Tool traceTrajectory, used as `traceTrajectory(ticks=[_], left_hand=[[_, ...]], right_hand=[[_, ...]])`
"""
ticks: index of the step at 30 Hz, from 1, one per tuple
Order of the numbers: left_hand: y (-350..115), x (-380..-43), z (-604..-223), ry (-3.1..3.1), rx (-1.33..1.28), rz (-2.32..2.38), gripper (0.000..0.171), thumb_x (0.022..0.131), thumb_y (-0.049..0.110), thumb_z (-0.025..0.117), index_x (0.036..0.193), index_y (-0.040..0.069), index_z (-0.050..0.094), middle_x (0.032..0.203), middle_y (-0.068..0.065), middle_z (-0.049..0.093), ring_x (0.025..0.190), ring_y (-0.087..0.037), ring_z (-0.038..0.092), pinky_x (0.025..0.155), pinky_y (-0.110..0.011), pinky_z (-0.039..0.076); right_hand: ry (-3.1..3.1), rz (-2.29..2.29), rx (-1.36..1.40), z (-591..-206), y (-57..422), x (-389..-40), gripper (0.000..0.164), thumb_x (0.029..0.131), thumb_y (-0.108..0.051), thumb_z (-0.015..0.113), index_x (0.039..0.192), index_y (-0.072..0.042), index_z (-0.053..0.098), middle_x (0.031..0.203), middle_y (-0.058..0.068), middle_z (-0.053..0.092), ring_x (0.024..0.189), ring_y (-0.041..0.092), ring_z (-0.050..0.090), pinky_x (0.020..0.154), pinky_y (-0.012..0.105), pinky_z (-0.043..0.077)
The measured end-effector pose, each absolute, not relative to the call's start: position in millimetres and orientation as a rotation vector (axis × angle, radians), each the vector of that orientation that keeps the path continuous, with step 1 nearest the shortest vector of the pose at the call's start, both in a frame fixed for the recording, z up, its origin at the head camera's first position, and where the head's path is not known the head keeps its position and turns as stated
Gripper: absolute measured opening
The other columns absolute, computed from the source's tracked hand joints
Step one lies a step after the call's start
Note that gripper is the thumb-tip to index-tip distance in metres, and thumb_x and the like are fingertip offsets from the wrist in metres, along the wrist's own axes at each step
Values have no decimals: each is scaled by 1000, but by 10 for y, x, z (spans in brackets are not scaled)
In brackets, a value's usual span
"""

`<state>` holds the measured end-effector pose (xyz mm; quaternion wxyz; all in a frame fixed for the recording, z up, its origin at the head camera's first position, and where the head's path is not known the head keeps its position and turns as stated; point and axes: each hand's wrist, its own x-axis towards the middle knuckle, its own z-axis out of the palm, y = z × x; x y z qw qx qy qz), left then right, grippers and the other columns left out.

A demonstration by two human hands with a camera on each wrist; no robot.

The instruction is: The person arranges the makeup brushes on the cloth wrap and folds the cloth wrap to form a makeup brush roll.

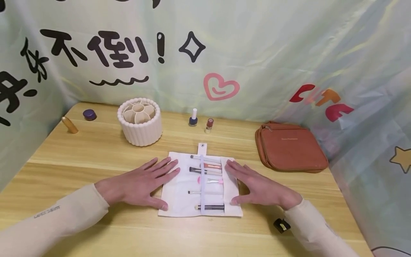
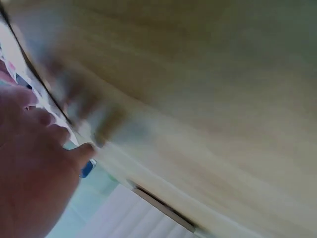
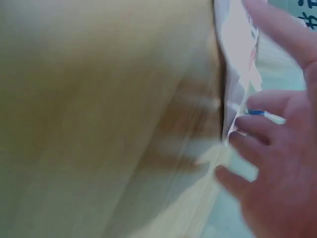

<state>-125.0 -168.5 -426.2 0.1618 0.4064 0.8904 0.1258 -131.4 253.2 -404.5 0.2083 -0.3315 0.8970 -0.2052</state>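
A white cloth brush roll lies unfolded on the wooden table, its snap tab pointing to the back. Several makeup brushes are tucked under its elastic strap, their lower ends in a pocket on the right side. My left hand is spread with its fingertips and thumb at the roll's left edge. On the pocket side, my right hand touches the right edge with fingers extended and thumb apart. In the left wrist view the left hand shows from behind; in the right wrist view the right hand appears beside the cloth.
Behind the roll stand a round white organizer, a nail polish bottle and a lipstick. A brown zip case lies at right. Farther left are a purple jar and a gold tube. A printed curtain borders the table.
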Motion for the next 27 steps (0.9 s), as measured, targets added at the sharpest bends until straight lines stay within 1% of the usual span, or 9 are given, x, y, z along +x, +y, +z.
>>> traceTrajectory(ticks=[2, 5, 8, 12, 15, 19, 21, 23, 27], left_hand=[[-1688, -1218, -4262, 2535, 1174, 383, 101, 101, 78, 53, 176, 21, 19, 185, -6, 6, 172, -33, 6, 137, -61, 12], [-1675, -1147, -4268, 2519, 1204, 399, 98, 101, 78, 53, 176, 26, 19, 185, -3, 5, 172, -32, 6, 137, -57, 18], [-1645, -1068, -4291, 2502, 1246, 385, 101, 98, 82, 53, 176, 26, 21, 185, -4, 6, 171, -34, 8, 134, -57, 26], [-1612, -993, -4332, 2522, 1295, 354, 99, 98, 83, 50, 176, 27, 22, 185, -5, 10, 171, -35, 13, 131, -56, 33], [-1606, -958, -4346, 2559, 1339, 342, 88, 105, 75, 49, 175, 28, 25, 185, -4, 15, 170, -33, 18, 131, -54, 35], [-1617, -918, -4360, 2605, 1421, 335, 66, 114, 57, 46, 172, 28, 35, 182, -2, 26, 167, -29, 28, 128, -49, 41], [-1623, -909, -4367, 2632, 1445, 349, 57, 116, 50, 45, 169, 27, 43, 179, -1, 33, 165, -26, 35, 126, -47, 45], [-1624, -916, -4373, 2663, 1442, 411, 50, 117, 44, 46, 163, 27, 53, 174, 1, 43, 160, -24, 44, 122, -47, 49], [-1612, -991, -4376, 2697, 1392, 633, 36, 117, 34, 52, 146, 22, 70, 155, 1, 66, 143, -21, 64, 112, -47, 57]], right_hand=[[2510, -594, -941, -4023, 2531, -1211, 110, 92, -59, 82, 175, -15, 24, 184, 6, 16, 170, 33, 16, 133, 63, 21], [2517, -568, -994, -4023, 2540, -1056, 113, 87, -64, 84, 175, -21, 27, 184, 3, 19, 170, 32, 19, 131, 63, 24], [2526, -495, -1085, -4068, 2547, -957, 115, 86, -68, 82, 175, -20, 27, 183, 7, 19, 169, 35, 22, 130, 65, 26], [2559, -428, -1153, -4125, 2545, -918, 103, 92, -67, 77, 173, -21, 32, 182, 12, 21, 167, 39, 25, 128, 68, 31], [2561, -437, -1140, -4135, 2546, -914, 85, 99, -59, 75, 170, -28, 39, 182, 10, 22, 167, 38, 26, 129, 67, 30], [2569, -452, -1178, -4122, 2549, -916, 65, 106, -48, 70, 165, -33, 48, 181, 9, 28, 166, 40, 29, 128, 68, 31], [2570, -470, -1206, -4113, 2553, -924, 56, 110, -42, 65, 163, -33, 52, 179, 10, 32, 165, 41, 31, 127, 68, 32], [2565, -507, -1217, -4105, 2561, -940, 48, 113, -38, 61, 161, -33, 56, 177, 9, 35, 163, 43, 33, 126, 68, 34], [2541, -628, -1158, -4099, 2568, -986, 41, 116, -33, 54, 156, -31, 62, 174, 8, 41, 162, 41, 35, 129, 58, 35]])
